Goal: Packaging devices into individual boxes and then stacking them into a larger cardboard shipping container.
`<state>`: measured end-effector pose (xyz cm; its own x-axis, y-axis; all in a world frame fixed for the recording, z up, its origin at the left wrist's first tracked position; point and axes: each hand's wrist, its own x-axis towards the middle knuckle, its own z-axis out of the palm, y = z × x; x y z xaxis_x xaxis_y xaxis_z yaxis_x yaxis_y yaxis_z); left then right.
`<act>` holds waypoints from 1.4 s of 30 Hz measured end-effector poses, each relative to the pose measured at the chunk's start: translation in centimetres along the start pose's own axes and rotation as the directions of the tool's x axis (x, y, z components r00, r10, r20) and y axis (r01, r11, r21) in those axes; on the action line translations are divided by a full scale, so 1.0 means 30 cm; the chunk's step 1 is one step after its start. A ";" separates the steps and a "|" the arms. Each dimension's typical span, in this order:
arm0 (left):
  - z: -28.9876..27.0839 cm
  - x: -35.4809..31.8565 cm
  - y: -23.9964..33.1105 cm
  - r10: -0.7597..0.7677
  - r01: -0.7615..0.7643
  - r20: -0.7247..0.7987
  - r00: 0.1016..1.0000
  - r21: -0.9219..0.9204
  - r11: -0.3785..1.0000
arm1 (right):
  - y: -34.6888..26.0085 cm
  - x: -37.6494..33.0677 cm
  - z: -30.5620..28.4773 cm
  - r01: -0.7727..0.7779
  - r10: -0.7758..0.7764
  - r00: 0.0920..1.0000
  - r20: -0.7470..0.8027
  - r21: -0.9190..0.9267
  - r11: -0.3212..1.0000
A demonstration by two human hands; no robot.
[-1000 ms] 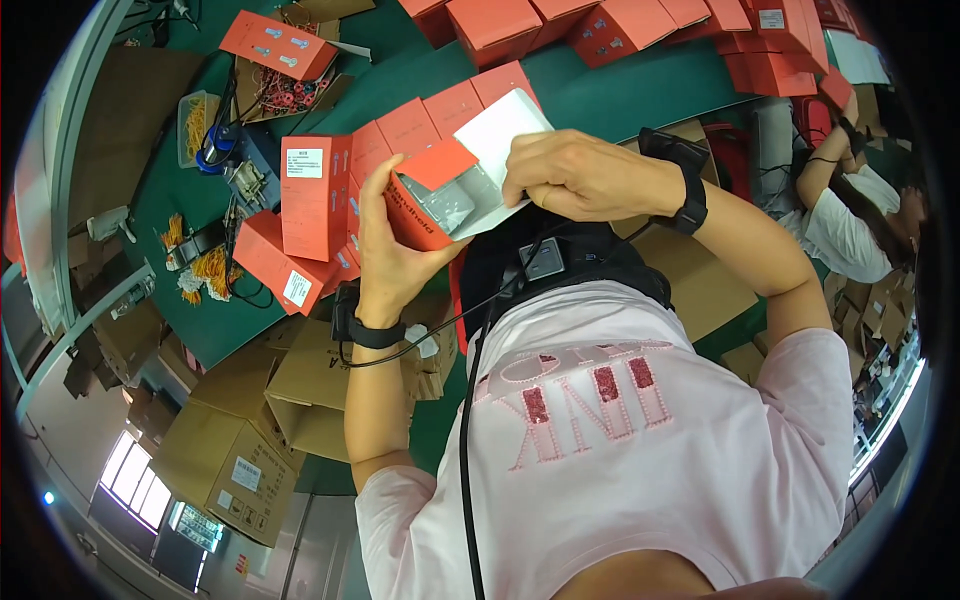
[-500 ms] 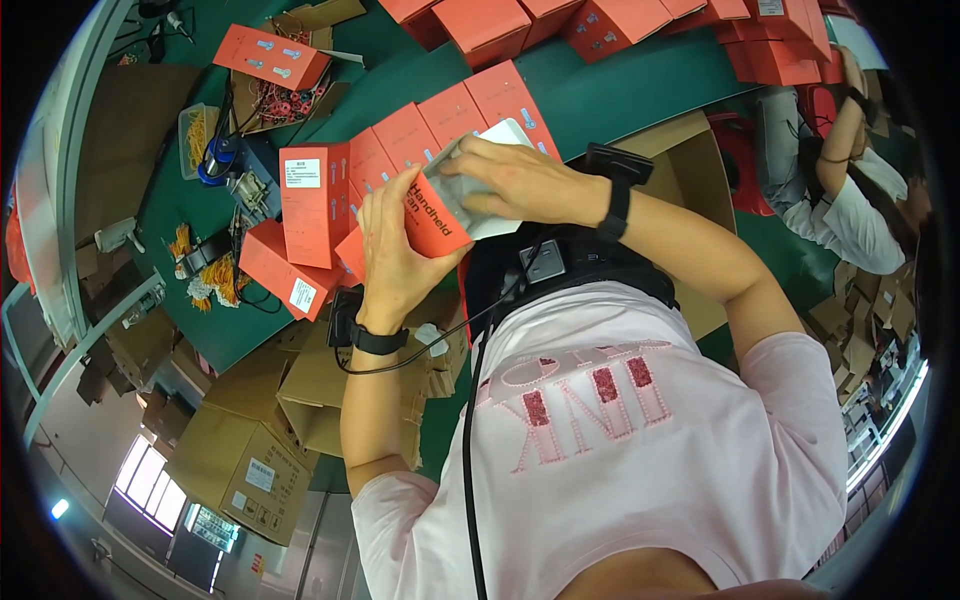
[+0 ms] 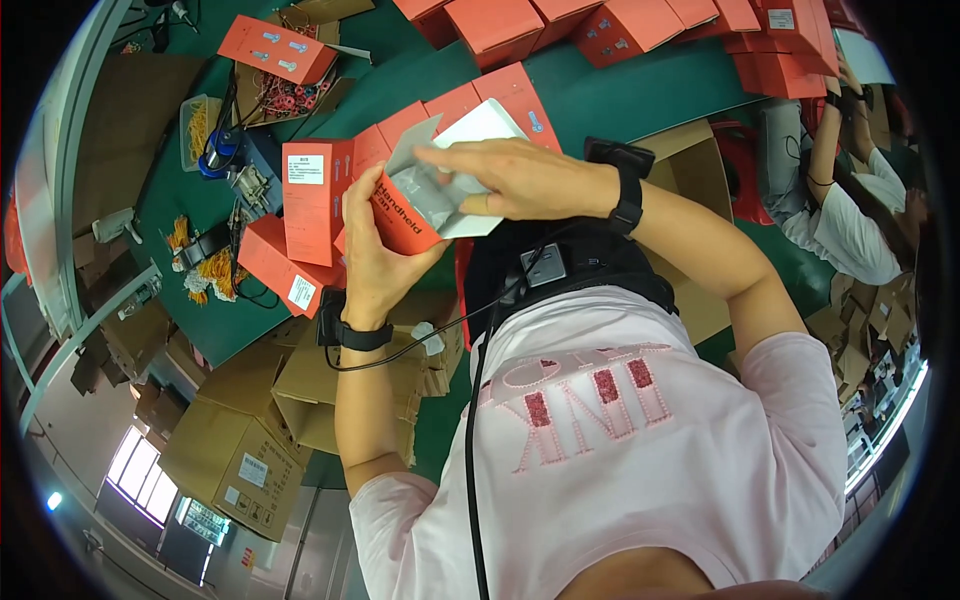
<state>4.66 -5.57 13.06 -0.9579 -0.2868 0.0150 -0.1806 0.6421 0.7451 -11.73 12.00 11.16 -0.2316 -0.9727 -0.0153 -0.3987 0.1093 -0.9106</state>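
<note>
An orange-red cardboard carton [image 3: 402, 222] is tilted in front of me with its top open and white flaps raised. My left hand [image 3: 372, 262] is wrapped round its left side and lower corner. Inside the mouth lies something grey-white in clear plastic wrap [image 3: 430, 198]; its kind is not clear. Over the opening reaches my right hand [image 3: 535, 180], its fingers stretched toward the left flap and its thumb apart, near the right-hand flap. Nothing shows in its grip. Beyond the carton stands a row of similar closed orange-red boxes [image 3: 505, 95].
On the green table [image 3: 630, 105] are a labelled box [image 3: 312, 205], a box of small red parts [image 3: 285, 98], a tub of yellow pieces [image 3: 200, 128] and a blue-handled tool [image 3: 220, 155]. Large brown cartons [image 3: 235, 450] stand below left. Another person [image 3: 835, 215] works at right.
My left hand and the carton have shifted slightly left. The right hand's fingers have come up out of the carton and straightened toward the left flap, exposing the wrapped contents.
</note>
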 end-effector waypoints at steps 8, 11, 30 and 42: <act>0.005 -0.037 -0.005 -0.054 0.061 0.074 0.996 -0.089 0.994 | -0.020 -0.005 0.039 0.104 -0.069 0.989 0.128 -0.293 0.950; -0.005 -0.040 -0.004 -0.064 0.072 0.092 0.994 -0.086 0.994 | 0.018 -0.008 0.087 0.224 -0.194 0.973 0.121 -0.335 0.915; 0.121 -0.016 -0.114 -0.082 0.072 0.014 0.997 0.350 0.934 | 0.240 -0.071 -0.077 -0.147 -0.124 0.880 -0.459 -0.510 0.848; 0.272 0.052 -0.114 0.002 0.021 -0.103 0.995 0.221 0.975 | 0.250 0.024 0.040 0.109 -0.344 0.912 -0.225 -0.674 0.731</act>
<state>1.95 -2.41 5.11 -0.9301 -0.3572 0.0850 -0.2456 0.7773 0.5792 -13.81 11.88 3.83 -0.2736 -0.8784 0.3919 -0.9146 0.1114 -0.3888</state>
